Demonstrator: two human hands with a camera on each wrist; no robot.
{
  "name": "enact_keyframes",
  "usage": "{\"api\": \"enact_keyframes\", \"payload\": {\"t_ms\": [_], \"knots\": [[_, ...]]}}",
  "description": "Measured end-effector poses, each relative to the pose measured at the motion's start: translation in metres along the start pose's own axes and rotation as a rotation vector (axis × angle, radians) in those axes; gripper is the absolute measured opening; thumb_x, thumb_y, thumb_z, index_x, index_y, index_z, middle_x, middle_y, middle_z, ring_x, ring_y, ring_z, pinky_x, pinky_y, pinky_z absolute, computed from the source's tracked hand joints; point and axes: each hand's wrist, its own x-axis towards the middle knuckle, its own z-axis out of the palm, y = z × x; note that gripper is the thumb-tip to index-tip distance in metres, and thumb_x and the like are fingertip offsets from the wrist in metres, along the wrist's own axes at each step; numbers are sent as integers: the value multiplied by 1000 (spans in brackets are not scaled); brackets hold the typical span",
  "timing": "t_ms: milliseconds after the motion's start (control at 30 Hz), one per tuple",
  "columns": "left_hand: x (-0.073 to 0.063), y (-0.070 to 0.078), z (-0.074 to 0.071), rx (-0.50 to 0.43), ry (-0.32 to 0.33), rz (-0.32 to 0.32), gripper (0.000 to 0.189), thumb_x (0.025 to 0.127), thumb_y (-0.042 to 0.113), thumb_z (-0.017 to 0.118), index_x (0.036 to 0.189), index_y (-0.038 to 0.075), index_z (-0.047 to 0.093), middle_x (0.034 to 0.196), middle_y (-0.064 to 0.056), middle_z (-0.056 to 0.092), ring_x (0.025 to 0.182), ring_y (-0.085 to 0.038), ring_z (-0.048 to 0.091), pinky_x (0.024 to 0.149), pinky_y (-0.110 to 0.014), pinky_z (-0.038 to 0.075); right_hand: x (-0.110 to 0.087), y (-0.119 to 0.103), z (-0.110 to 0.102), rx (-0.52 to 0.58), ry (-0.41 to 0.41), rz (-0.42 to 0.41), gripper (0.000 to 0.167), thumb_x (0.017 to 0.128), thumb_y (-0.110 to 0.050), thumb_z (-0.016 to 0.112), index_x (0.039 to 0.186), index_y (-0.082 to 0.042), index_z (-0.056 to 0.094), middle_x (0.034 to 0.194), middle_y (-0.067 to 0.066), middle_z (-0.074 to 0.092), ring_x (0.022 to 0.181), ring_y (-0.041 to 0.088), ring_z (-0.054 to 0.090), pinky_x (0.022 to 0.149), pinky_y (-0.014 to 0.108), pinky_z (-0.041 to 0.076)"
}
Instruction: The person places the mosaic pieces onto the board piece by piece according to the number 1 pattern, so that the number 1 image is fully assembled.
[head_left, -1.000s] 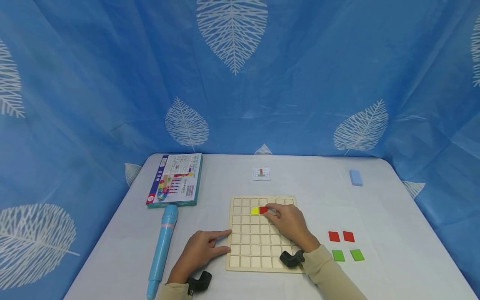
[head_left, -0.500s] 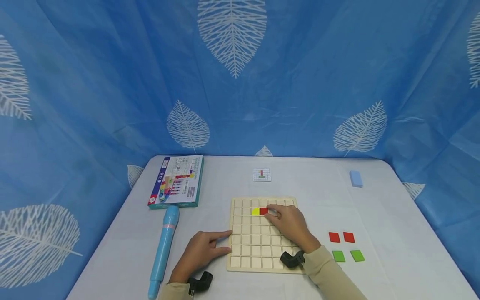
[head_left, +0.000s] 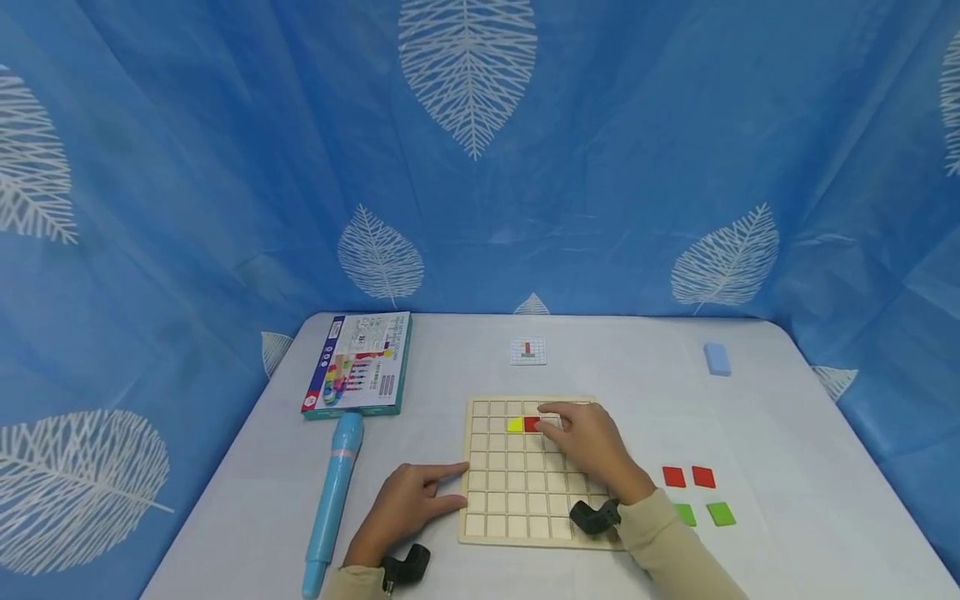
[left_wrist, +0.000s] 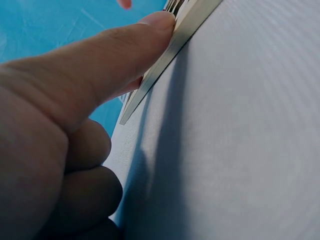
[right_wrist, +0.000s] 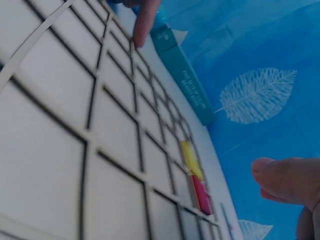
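A wooden grid board (head_left: 517,527) lies on the table. In one of its upper rows sit a yellow tile (head_left: 515,425) with one rounded corner and, directly right of it, a red square tile (head_left: 532,424). My left hand (head_left: 407,502) touches the board's left edge with straight index finger and thumb; the left wrist view shows its other fingers (left_wrist: 86,192) curled, holding nothing. Just right of the red tile is my right hand (head_left: 596,442), thumb and index finger apart. In the right wrist view, the right thumb (right_wrist: 287,177) stands clear of both tiles, with nothing in it.
Right of the board lie two red tiles (head_left: 673,477) and two green tiles (head_left: 721,513), one partly behind the sleeve. A pattern card (head_left: 528,351) and a light blue block (head_left: 717,359) lie farther back. A printed box (head_left: 357,364) and a blue tube (head_left: 332,504) are at left.
My right hand has drawn slightly right, off the red tile, which stays in the grid beside the yellow one. The left hand keeps its place at the board's edge.
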Motion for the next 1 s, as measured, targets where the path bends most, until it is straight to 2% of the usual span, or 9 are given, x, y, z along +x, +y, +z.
{"api": "enact_keyframes", "payload": {"t_ms": [233,400,567,767,1000], "knots": [[1,1,0,13,-5,-10,50,82,48,82,128,29,74,52,12,38,48,-4,30,48,-24,27,-11,0,-29,-5,-20,-45,28,89,-24,82,114,-13,79,50,-14,31,47,2,23,49,25,28],[0,1,-1,17,-3,-16,51,82,48,82,128,28,74,52,12,38,48,-4,30,48,-24,26,-27,11,-49,-32,-48,6,26,90,-26,81,113,-14,79,50,-13,32,47,3,23,49,25,29],[0,1,1,7,-4,-19,51,82,47,83,128,27,74,52,11,38,48,-4,30,48,-24,26,-48,30,-71,-81,-29,65,24,90,-25,81,111,-15,80,50,-12,33,47,4,25,47,25,29],[1,1,2,6,-5,-24,51,82,48,83,128,29,74,52,12,38,48,-4,30,48,-23,26,-76,66,-101,-86,-44,231,24,90,-27,81,111,-15,80,52,-7,40,47,11,38,48,27,33],[1,1,2,2,-13,-43,52,81,49,82,128,29,74,52,12,38,48,-4,30,48,-23,27,-102,99,-121,-122,-69,374,30,88,-33,82,111,-14,80,58,-2,41,56,16,39,51,30,31]]}}
